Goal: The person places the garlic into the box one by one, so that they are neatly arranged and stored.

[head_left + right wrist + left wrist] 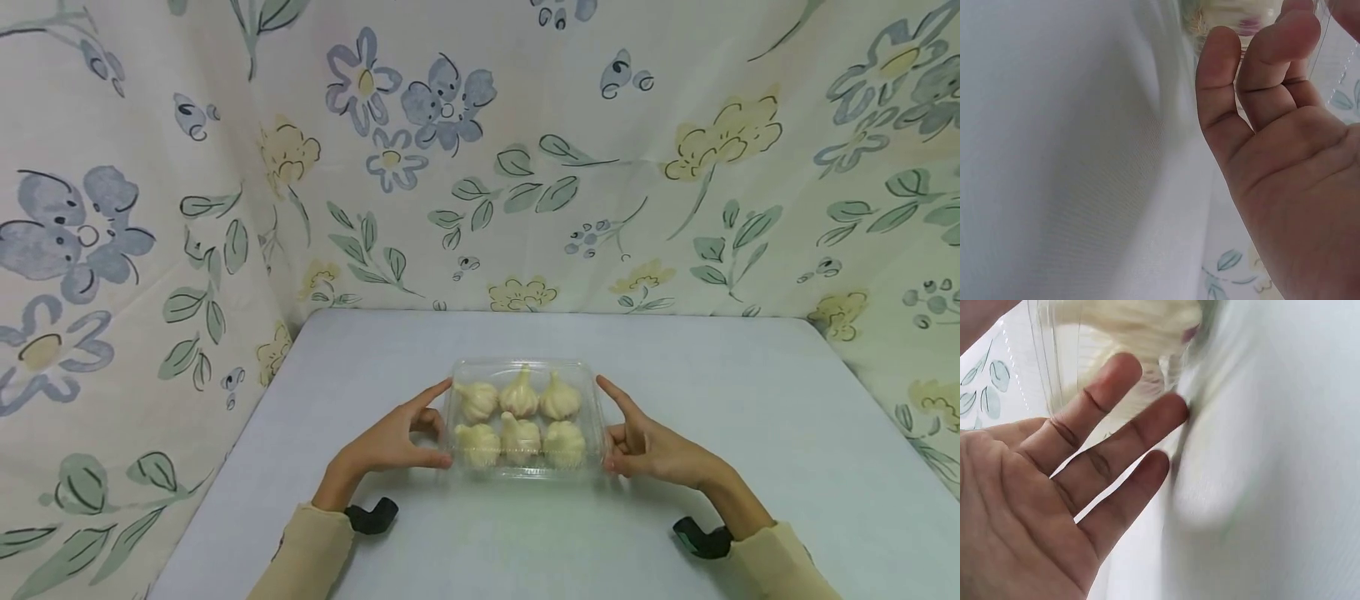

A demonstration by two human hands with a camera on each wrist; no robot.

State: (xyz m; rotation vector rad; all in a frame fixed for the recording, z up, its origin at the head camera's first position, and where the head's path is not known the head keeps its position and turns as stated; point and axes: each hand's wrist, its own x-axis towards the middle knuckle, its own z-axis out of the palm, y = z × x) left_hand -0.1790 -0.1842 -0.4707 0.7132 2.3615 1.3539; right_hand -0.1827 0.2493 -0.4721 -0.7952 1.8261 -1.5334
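Observation:
A clear plastic clamshell box [517,473], lid down, sits at the middle of the white table. Inside lie several whole garlic bulbs [522,398] in two rows. My left hand [386,437] holds its left side, index finger at the far corner and thumb at the near one. At the opposite side, my right hand [660,450] holds the box likewise, its other fingers bent inward. In the left wrist view, fingertips of the left hand [1066,481] reach the box's side. The right wrist view shows the right hand [1291,162] beside a garlic bulb [1229,15] seen through the plastic.
The white table [525,542] has rounded far corners. Behind it and at both sides hangs a floral cloth [480,250]. Black bands [372,517] circle both wrists below beige sleeves [307,550].

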